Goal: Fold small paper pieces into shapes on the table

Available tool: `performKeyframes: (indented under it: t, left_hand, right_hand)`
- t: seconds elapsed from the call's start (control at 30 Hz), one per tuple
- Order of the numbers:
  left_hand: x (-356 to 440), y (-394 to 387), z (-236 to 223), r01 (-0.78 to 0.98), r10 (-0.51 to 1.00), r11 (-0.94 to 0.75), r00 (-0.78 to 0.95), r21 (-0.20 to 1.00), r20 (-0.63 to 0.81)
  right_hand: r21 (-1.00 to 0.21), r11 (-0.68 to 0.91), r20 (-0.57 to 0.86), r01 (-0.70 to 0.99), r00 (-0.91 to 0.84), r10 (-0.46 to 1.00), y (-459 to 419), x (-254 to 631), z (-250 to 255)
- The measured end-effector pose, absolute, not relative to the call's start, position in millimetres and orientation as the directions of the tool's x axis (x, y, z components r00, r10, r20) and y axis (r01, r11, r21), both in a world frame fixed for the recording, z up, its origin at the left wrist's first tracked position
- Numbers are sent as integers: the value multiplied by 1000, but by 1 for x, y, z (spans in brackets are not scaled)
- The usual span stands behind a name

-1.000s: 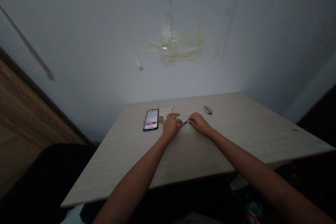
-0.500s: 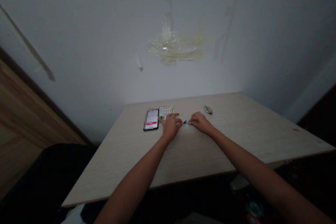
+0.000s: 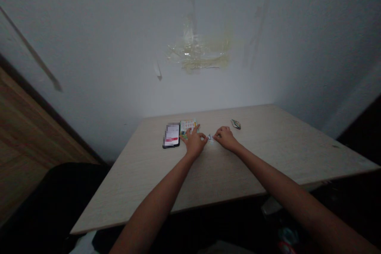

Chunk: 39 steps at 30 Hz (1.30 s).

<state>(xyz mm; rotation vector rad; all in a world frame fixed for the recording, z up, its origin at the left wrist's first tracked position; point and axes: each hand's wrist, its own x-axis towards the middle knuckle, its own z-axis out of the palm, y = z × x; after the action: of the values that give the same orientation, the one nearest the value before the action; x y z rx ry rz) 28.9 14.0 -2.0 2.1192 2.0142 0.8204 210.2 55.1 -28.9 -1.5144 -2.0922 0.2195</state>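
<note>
Both my hands rest far out on a pale wooden table (image 3: pixel 268 154). Between them lies a tiny pale piece of paper (image 3: pixel 210 137). My left hand (image 3: pixel 194 141) pinches its left end with thumb and a finger, while the other fingers point up. My right hand (image 3: pixel 225 137) pinches the right end with its fingers curled. The piece is too small to show any detail. Just behind my left hand lies a green and white printed sheet (image 3: pixel 187 125).
A black phone (image 3: pixel 172 135) with a lit screen lies left of the printed sheet. A small folded paper object (image 3: pixel 236 124) sits behind my right hand. The table stands against a white wall with old tape marks (image 3: pixel 198 53). A dark chair (image 3: pixel 59 190) stands at the lower left.
My left hand's index finger has lifted off the table and now points up. Both hands have shifted very slightly away from me, still on the small paper.
</note>
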Motion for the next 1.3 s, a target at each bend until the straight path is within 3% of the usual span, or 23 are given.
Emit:
performKeyframes:
  t: [0.6, 1.03, 1.3]
  left_hand:
    - [31, 17, -6, 906, 961, -111, -6, 409, 276]
    - [27, 17, -8, 873, 943, -238, 102, 426, 317]
    - [30, 20, -9, 901, 918, -306, 192, 309, 348]
  right_hand:
    - [-414, 304, 288, 858, -194, 938, 56, 209, -29]
    - [-472, 481, 388, 739, -315, 866, 57, 219, -34]
    - [-438, 483, 398, 758, -318, 860, 56, 218, -34]
